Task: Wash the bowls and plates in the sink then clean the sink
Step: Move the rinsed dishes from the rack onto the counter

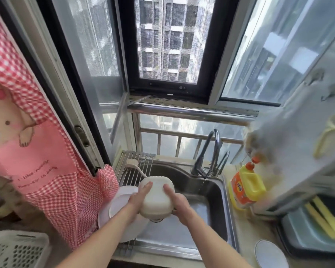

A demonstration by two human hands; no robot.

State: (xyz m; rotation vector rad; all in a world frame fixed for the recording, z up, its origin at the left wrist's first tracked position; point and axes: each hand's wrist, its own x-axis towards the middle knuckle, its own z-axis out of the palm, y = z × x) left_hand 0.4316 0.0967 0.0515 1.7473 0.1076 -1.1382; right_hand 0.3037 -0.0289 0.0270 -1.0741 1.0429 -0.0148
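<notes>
I hold a white squarish bowl [156,198] upside down over the left part of the steel sink [207,192]. My left hand [138,198] grips its left side, fingers laid over the base. My right hand [177,202] grips its right side, thumb on the base. Two white plates [118,207] lie stacked on the roll-up drying rack [132,165] at the sink's left edge, partly hidden by my left forearm. A scrubbing brush [132,164] rests on the rack's far end.
The faucet [211,153] rises behind the sink. A yellow detergent bottle [247,186] stands on the right counter, with a white lid or dish [270,255] at front right. A red checked apron [46,171] hangs at left above a white basket [16,250].
</notes>
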